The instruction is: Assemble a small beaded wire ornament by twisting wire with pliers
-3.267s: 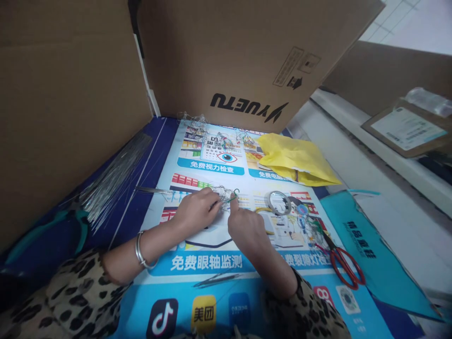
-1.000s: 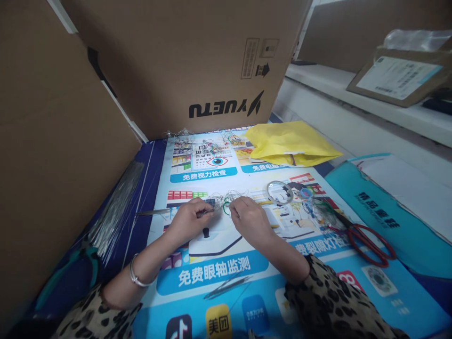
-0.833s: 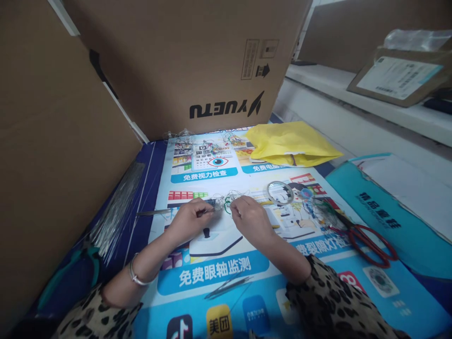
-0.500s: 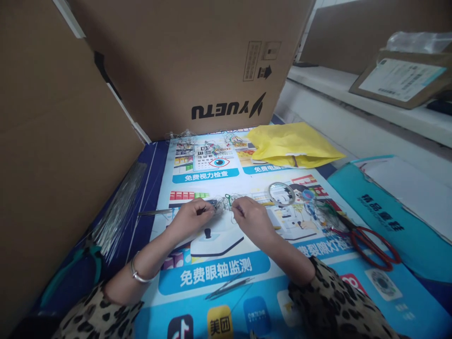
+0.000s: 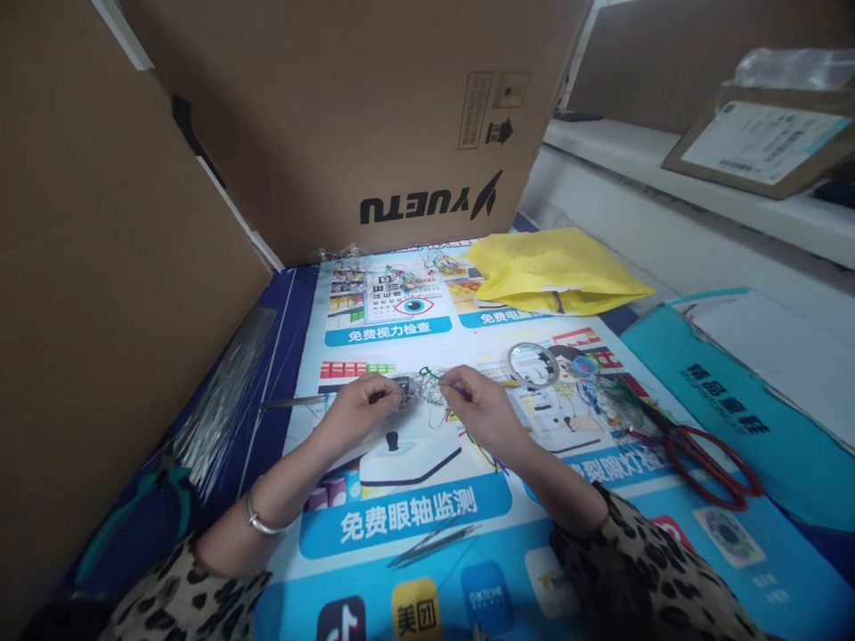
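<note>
My left hand [image 5: 359, 412] and my right hand [image 5: 479, 408] meet over a printed blue poster [image 5: 414, 507] on the table. Both are closed in a pinch on a small tangle of clear beaded wire [image 5: 422, 389] that lies between them. A short green wire [image 5: 430, 374] sticks up from the tangle at my right fingertips. A thin coloured wire [image 5: 484, 450] trails below my right hand. My left wrist wears a silver bangle [image 5: 252, 516].
Cardboard boxes [image 5: 374, 116] wall the left and back. A bundle of thin silver wires [image 5: 223, 396] and teal pliers [image 5: 143, 503] lie at left. A yellow bag [image 5: 554, 271], a clear ring [image 5: 533, 363], red scissors [image 5: 708, 454] and a teal bag [image 5: 741, 418] lie at right.
Both hands stay pinched on the wire tangle with small finger shifts. The green wire now points up and left of my right fingertips. The camera view has shifted slightly.
</note>
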The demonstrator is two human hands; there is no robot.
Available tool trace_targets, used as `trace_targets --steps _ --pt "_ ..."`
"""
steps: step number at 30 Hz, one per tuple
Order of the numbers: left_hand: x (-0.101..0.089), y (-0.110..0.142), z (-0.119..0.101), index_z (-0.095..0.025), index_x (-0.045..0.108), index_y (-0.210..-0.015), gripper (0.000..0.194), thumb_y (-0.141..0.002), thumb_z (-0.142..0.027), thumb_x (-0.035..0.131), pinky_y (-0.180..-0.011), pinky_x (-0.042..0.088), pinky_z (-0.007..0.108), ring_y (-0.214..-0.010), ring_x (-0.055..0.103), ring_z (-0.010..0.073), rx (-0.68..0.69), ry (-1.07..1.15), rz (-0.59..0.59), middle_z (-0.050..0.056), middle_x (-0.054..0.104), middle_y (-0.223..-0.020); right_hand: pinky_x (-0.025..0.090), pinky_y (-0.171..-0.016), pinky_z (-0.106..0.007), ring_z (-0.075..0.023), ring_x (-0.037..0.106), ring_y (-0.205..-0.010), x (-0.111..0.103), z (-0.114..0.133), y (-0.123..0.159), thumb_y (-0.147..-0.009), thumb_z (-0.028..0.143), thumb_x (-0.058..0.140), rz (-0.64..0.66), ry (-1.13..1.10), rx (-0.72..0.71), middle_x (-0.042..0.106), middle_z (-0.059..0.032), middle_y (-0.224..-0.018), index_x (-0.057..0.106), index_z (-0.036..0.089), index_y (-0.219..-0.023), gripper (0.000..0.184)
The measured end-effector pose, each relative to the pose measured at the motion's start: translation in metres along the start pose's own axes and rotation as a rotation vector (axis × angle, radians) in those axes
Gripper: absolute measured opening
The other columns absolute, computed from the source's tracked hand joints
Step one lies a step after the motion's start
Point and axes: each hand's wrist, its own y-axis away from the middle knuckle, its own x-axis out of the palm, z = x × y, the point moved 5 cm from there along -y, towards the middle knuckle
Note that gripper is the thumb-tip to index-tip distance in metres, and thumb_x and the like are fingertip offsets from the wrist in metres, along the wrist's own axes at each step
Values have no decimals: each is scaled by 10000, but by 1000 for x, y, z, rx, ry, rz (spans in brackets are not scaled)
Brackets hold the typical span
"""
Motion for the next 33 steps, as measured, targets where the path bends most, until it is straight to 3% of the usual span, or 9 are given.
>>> trace_targets --steps 11,20,33 --pt "0 -2 9 -154 609 -737 149 -788 -256 514 -571 375 218 -657 489 123 -11 82 0 12 550 -710 338 -514 -214 -100 456 -552 -4 2 -2 -812 272 462 13 -73 2 516 50 -625 517 208 -789 88" --pt "1 -4 13 -150 558 -728 222 -791 -355 502 -511 300 209 -529 374 86 -137 275 141 -25 455 -603 373 -546 -219 -105 484 -583 -6 2 -2 -794 269 504 36 -172 48 533 41 -635 536 202 -802 74" --pt "-1 -3 15 -154 643 -753 186 -759 -301 530 -495 334 218 -516 431 93 -198 369 158 10 567 -635 393 -563 -223 -113 521 -606 -8 4 -3 -776 262 516 42 -158 59 579 29 -663 551 204 -789 69"
